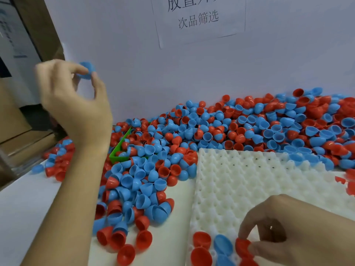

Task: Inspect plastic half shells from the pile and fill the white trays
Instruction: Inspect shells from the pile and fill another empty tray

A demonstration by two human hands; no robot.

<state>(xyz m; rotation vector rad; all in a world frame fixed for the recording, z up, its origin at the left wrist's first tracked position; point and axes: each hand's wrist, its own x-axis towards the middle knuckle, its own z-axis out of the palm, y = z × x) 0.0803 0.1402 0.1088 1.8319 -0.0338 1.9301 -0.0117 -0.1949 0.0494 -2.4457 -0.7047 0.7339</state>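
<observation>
Head view: we look down on a sorting job that we judge has barely begun.
Tray fill: the white tray (249,181) lies on the pale surface (38,204), and we count only a handful of half shells seated at its near-left corner, red and blue mixed; every other pocket we can see stands bare.
Right hand: our right hand (299,229) rests low over that corner, its fingers (245,230) curled down and pinching a red half shell (243,246) against the tray, seemingly seating it.
Left hand: our left hand (76,98) is raised well above the pile, thumb and fingertips pinching a blue half shell (87,70) in the air, which we take to be the inspecting step.
Pile: the heap of half shells (201,135) runs from the left edge across the back of the surface to the far right, touching the tray's far and left edges; we judge that nearly all the work is left.
Green bin: a green container (120,150) sits buried in the pile, mostly covered.
Hidden: the tray's near edge is cut off by the frame bottom, so we cannot count the seated shells fully; our right hand covers part of that row.
Hard to make out: the raised blue shell is motion-blurred, so we cannot judge its condition; a second tray may lie at the right, but we cannot tell.
Wall: a paper sign (197,20) hangs above, its top cut off.
</observation>
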